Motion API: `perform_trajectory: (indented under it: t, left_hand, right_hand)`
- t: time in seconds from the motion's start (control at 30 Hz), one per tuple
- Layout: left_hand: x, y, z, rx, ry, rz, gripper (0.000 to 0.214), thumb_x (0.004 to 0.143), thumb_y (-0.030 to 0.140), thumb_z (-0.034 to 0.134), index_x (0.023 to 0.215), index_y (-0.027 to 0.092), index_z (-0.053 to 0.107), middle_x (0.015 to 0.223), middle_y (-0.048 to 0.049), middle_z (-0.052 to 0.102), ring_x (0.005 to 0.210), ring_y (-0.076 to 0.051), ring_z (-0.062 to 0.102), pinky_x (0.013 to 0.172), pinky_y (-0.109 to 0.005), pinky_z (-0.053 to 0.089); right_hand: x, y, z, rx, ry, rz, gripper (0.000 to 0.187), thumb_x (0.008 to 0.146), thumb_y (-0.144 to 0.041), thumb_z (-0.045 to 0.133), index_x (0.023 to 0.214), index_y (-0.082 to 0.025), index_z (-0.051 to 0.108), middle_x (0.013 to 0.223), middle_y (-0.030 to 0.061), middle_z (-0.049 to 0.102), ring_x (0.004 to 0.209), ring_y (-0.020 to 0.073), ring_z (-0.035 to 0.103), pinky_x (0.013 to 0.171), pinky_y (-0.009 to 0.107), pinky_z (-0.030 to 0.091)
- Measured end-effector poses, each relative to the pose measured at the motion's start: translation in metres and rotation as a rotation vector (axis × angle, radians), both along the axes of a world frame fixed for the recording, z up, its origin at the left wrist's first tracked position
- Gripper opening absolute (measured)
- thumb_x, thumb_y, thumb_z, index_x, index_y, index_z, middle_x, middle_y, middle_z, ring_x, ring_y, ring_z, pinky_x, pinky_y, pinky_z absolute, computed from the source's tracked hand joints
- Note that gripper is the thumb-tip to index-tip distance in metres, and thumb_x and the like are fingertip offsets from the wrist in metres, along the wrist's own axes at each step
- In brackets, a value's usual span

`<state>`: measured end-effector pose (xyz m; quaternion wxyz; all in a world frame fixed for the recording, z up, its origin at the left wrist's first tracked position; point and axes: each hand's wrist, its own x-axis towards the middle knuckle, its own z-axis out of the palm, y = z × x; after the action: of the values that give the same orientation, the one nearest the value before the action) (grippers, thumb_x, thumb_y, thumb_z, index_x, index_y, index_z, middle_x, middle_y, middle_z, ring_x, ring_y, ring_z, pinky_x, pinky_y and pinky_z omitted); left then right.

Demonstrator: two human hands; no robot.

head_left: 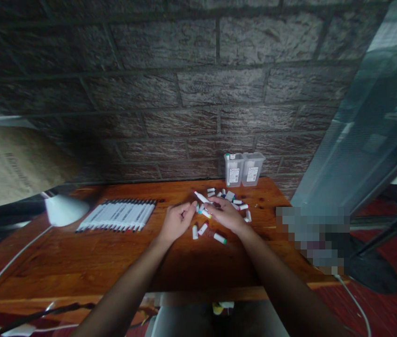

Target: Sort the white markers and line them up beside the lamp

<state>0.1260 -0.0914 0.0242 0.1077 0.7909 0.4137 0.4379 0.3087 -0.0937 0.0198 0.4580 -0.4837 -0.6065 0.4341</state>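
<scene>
My right hand (227,214) holds a white marker (202,197) between thumb and fingers. The marker points up and to the left, and its far tip looks red. Beside it, my left hand (177,222) is closed, with a small white marker cap (197,207) with a green end at its fingertips. Loose white caps with coloured ends lie around both hands on the wooden table. Nearest me are a cap with a green end (220,238) and a cap with a red mark (203,229). Part of the pile is hidden beneath my right hand.
A neat row of white markers (117,215) lies on the left of the table (184,269). Two clear plastic cases (252,169) stand against the brick wall (191,93). A lamp with a white base (64,209) is at far left, its cable hanging down.
</scene>
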Motion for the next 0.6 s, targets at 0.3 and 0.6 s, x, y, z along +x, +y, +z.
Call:
perform_trajectory:
  t: [0.3, 0.6]
  left_hand:
    - [-0.0009, 0.0016, -0.0020, 0.008, -0.006, -0.003, 0.046, 0.091, 0.033, 0.051, 0.054, 0.017, 0.030, 0.052, 0.0059, 0.026, 0.049, -0.006, 0.028, 0.050, -0.021, 0.023]
    - [-0.0002, 0.0016, -0.0021, -0.006, 0.020, -0.044, 0.045, 0.091, 0.033, 0.051, 0.055, 0.017, 0.029, 0.053, 0.0061, 0.026, 0.049, -0.006, 0.029, 0.051, -0.021, 0.024]
  right_hand:
    - [0.0028, 0.0005, -0.0037, 0.095, -0.116, 0.040, 0.028, 0.084, -0.042, 0.058, 0.094, -0.019, 0.069, 0.077, -0.0004, 0.065, 0.070, 0.0141, 0.057, 0.067, 0.025, 0.042]
    - [0.0026, -0.0003, -0.0089, 0.225, -0.296, 0.067, 0.023, 0.088, -0.038, 0.056, 0.090, -0.020, 0.069, 0.077, -0.0003, 0.066, 0.072, 0.0140, 0.057, 0.068, 0.024, 0.042]
